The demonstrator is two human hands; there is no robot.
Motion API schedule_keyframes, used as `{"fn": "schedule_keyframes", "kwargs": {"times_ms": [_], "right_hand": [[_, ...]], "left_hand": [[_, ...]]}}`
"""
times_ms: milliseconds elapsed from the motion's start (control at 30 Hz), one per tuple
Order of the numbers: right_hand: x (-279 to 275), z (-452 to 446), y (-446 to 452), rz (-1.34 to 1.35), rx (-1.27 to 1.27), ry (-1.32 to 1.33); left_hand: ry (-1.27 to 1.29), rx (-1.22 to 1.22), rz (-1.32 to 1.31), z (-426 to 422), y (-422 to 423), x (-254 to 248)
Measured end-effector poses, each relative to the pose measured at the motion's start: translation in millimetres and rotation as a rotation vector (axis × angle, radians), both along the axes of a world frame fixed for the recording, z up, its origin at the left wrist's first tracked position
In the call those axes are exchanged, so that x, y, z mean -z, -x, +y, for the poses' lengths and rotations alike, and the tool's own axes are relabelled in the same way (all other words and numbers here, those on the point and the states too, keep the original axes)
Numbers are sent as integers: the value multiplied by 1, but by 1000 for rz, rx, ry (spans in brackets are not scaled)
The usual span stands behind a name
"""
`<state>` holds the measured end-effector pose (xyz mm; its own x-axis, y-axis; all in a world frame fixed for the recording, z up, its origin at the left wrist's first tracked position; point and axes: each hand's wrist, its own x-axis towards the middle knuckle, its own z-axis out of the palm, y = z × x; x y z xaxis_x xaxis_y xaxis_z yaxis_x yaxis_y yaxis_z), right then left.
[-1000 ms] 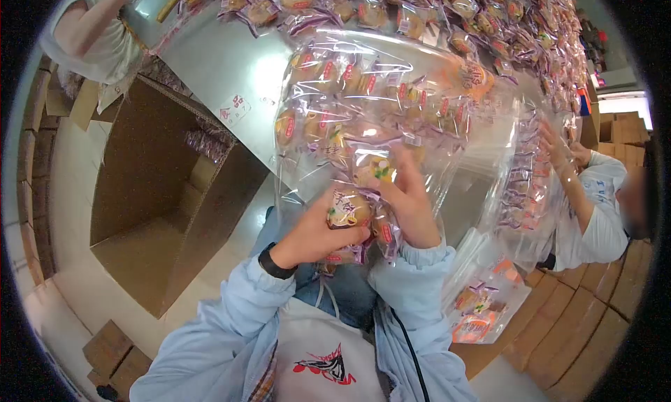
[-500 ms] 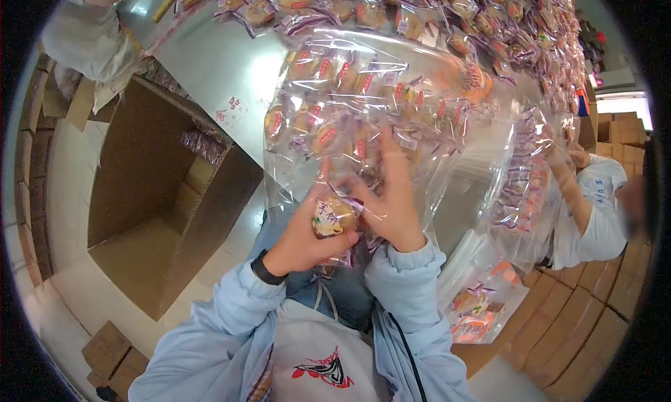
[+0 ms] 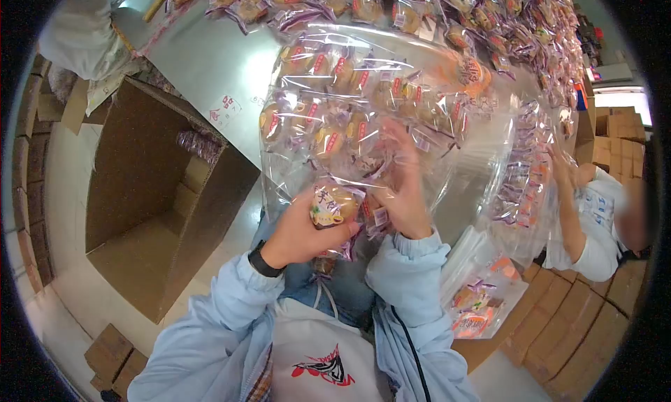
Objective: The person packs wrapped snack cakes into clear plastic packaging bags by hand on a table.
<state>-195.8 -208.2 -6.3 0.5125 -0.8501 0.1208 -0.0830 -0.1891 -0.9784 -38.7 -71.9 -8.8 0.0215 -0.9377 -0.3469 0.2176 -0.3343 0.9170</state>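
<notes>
My left hand (image 3: 297, 231) is closed around several individually wrapped round pastries (image 3: 335, 205) in clear and purple film. My right hand (image 3: 405, 192) is at the near side of a large clear plastic bag (image 3: 279, 171). Its fingers are stretched out and slightly blurred, with the thumb apart. Another wrapped pastry (image 3: 378, 217) shows between my two hands; which hand supports it I cannot tell. Rows of wrapped pastries (image 3: 328, 142) lie inside the bag, which rests on the metal table (image 3: 199, 70).
More wrapped pastries (image 3: 367, 7) are heaped along the table's back. An open cardboard box (image 3: 210, 220) stands at left. Flat printed bags (image 3: 482, 297) lie at right. A co-worker (image 3: 583, 220) handles another filled bag (image 3: 521, 171). Another person's sleeve (image 3: 80, 35) appears upper left.
My left hand has risen slightly with the wrapped pastries. My right hand has shifted slightly right, and its fingers have moved at the bag. The co-worker's arm has also moved.
</notes>
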Motion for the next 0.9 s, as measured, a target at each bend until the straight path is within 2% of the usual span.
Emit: {"fn": "schedule_keyframes", "kwargs": {"times_ms": [67, 133, 233, 333, 533, 633, 733, 833, 900], "right_hand": [[1, -4, -2, -138, 7, -178], [11, -6, -3, -300, 13, -367], [8, -3, -5, 90, 139, -89], [-8, 9, -8, 528, 263, 487], [-38, 27, 20, 692, 31, 595], [-33, 42, 22, 839, 171, 522], [-39, 40, 20, 1039, 124, 526], [-27, 39, 12, 843, 338, 541], [-31, 35, -3, 934, 419, 488]], "left_hand": [[57, -43, 15, -3, 1, 11], [26, -76, 139, -8, -3, 14], [10, -11, 184, -13, -11, 18], [-13, 11, 249, -13, -11, 11], [10, -19, 305, -12, -2, 13], [46, -47, 245, -12, 1, 12], [59, -67, 250, -13, 0, 15], [28, -25, 269, -14, -5, 14], [32, -38, 275, -12, -2, 10]]}}
